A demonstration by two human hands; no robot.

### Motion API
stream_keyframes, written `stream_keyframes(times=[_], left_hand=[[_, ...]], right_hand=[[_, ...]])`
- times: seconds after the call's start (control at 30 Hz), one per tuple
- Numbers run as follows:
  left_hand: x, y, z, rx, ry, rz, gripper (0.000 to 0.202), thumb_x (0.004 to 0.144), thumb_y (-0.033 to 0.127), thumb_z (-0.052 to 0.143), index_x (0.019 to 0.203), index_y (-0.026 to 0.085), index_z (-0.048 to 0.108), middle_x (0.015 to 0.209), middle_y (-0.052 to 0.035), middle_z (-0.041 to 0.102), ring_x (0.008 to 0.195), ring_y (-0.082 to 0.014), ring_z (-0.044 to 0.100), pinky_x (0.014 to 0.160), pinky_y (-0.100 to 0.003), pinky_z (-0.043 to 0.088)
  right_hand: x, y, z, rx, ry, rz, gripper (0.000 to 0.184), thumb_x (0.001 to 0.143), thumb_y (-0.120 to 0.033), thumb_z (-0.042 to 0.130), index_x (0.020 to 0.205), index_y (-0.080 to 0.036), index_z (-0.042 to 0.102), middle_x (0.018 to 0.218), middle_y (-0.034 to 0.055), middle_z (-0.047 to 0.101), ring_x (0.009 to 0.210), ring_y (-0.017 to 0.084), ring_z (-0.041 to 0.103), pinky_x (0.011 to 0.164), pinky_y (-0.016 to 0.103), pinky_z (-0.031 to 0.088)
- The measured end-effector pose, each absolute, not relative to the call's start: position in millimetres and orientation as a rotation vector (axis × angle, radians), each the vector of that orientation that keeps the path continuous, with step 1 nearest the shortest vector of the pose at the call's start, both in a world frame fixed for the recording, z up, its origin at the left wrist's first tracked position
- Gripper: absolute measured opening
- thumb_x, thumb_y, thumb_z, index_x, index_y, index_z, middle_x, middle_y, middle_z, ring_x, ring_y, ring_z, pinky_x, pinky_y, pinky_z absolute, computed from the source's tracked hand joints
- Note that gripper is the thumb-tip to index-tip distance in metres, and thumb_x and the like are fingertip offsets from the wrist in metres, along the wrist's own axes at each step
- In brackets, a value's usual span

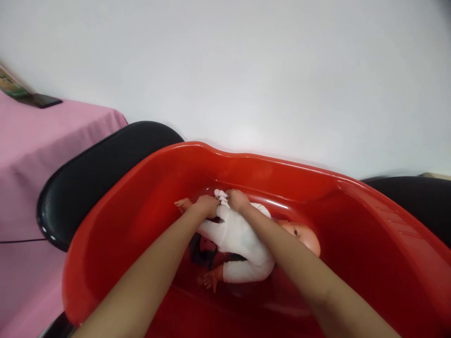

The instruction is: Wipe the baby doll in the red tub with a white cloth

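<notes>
Between the left hand [207, 205] and right hand [238, 200], fingers seem to pinch bunched white cloth [221, 197]; beneath them lies the doll [243, 238], already dressed, anything left to adjust unclear. Around the fingers rises the red tub [246, 166]; beyond, a wall [253, 70].

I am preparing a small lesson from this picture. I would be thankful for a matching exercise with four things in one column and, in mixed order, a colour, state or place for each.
Things:
1. doll
2. right hand
3. tub
4. draped cloth

Descriptions:
A. red
B. dressed in white clothing
C. pink, at the left side of the picture
D. bare, touching the doll's clothing

Right pairs: 1-B; 2-D; 3-A; 4-C
</notes>
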State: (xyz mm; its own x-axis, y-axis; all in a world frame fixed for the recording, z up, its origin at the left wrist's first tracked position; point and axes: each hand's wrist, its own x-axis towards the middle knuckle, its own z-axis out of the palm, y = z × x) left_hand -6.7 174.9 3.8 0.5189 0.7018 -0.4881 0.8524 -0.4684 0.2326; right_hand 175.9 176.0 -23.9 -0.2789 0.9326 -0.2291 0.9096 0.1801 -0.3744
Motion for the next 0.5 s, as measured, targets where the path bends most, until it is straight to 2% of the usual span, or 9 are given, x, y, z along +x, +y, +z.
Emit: stream_keyframes(times=[0.1,0.17,0.27,0.33,0.4,0.5], left_hand=[[-7,176,2,2.349,1.284,-0.474,0.051,0.098,0.035,0.072,0.147,0.025,0.076,0.156,-0.0179,0.077,0.138,-0.0433,0.076,0.116,-0.056,0.062],[-8,176,2,2.354,1.297,-0.483,0.047,0.099,0.036,0.07,0.143,0.023,0.079,0.151,-0.0195,0.08,0.137,-0.0449,0.077,0.114,-0.057,0.062],[-9,175,5,2.351,1.288,-0.471,0.057,0.095,0.044,0.076,0.148,0.021,0.077,0.151,-0.0214,0.079,0.136,-0.0476,0.077,0.111,-0.058,0.064],[-9,174,9,2.356,1.273,-0.434,0.071,0.096,0.046,0.076,0.163,0.024,0.067,0.161,-0.0198,0.073,0.143,-0.0463,0.074,0.114,-0.057,0.063],[-8,171,15,2.358,1.27,-0.401,0.075,0.099,0.044,0.073,0.171,0.026,0.06,0.169,-0.0184,0.067,0.15,-0.0441,0.07,0.118,-0.056,0.06],[-4,166,22,2.344,1.29,-0.378,0.073,0.098,0.047,0.074,0.167,0.025,0.064,0.168,-0.019,0.068,0.148,-0.0456,0.07,0.12,-0.056,0.058]], right_hand=[[169,170,-16,-1.875,-2.339,0.589,0.028,0.113,-0.03,0.059,0.13,-0.017,0.077,0.139,0.0179,0.077,0.125,0.029,0.069,0.099,0.035,0.05],[171,165,-6,-1.864,-2.327,0.53,0.031,0.116,-0.027,0.052,0.133,-0.016,0.075,0.14,0.0177,0.075,0.127,0.028,0.067,0.1,0.036,0.051],[188,153,15,-1.822,-2.344,0.451,0.036,0.12,-0.029,0.044,0.137,-0.017,0.074,0.14,0.0163,0.073,0.125,0.027,0.066,0.101,0.036,0.05],[210,139,31,-1.773,-2.406,0.423,0.033,0.119,-0.029,0.05,0.137,-0.019,0.076,0.138,0.0146,0.073,0.123,0.026,0.066,0.101,0.035,0.049],[237,119,46,-1.731,-2.502,0.426,0.032,0.117,-0.029,0.056,0.138,-0.022,0.079,0.132,0.0133,0.074,0.117,0.026,0.068,0.098,0.035,0.048],[276,88,65,-1.771,-2.567,0.486,0.032,0.116,-0.03,0.058,0.135,-0.023,0.083,0.126,0.0125,0.076,0.105,0.024,0.07,0.087,0.034,0.048]])
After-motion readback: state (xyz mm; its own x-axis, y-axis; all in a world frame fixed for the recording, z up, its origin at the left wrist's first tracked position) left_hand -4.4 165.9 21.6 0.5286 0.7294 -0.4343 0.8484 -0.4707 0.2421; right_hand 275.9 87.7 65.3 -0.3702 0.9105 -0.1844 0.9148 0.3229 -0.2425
